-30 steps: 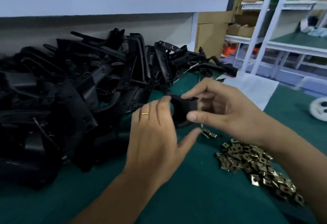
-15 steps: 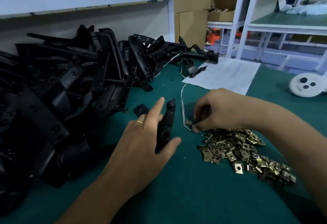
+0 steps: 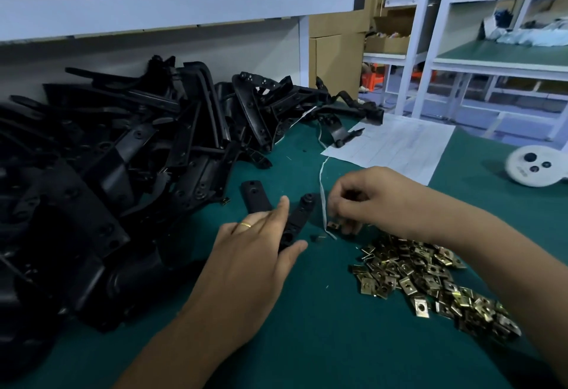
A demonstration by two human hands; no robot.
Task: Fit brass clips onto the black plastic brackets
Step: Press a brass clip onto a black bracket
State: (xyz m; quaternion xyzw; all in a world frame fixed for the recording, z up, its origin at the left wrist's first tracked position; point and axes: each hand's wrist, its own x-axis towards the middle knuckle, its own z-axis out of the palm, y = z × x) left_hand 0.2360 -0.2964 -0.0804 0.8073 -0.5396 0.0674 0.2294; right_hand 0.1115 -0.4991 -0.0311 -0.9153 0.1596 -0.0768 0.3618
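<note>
Legible text: none in the head view.
White sheet [image 3: 396,145]: faint ruled lines like a table; any entries too small and pale to read.
White round disc [image 3: 536,169]: a small grey mark under its dark holes, blurred, unreadable.
Cardboard boxes [image 3: 336,59]: plain faces, no print made out.
Brass clips [image 3: 430,281]: no stamp or number discernible.
Black brackets [image 3: 123,167]: no moulded marking legible.

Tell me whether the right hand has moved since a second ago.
Yes. The right hand has left the black plastic bracket and dropped toward the pile of brass clips, pinching one.
</note>
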